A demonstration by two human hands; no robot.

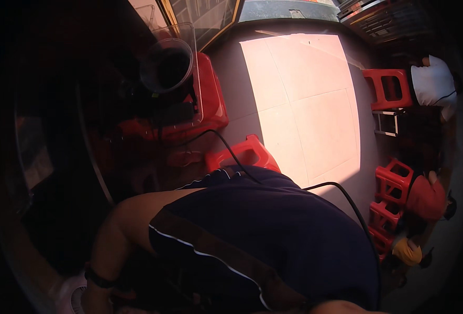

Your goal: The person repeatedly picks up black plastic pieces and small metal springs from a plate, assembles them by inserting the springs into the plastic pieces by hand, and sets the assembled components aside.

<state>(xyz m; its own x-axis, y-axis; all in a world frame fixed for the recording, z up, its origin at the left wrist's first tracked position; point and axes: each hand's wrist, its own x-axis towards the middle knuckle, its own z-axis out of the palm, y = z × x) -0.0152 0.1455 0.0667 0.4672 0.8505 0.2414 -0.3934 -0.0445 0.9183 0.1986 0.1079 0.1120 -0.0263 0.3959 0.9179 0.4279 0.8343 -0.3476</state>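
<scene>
My left arm bends down along the left of my dark navy shirt, which has a brown side panel and white piping. A dark band circles the wrist. My left hand is in shadow at the lower edge, partly cut off, and its fingers cannot be made out. Beside it is a pale round thing with a slotted grille, perhaps a small fan. Of my right arm only a bit of skin shows at the bottom edge; the hand is out of the picture.
A clear round tub with dark contents stands by a clear plastic box above a red stool. Another red stool is by my legs. A black cable crosses me. Several seated people and red stools line the right.
</scene>
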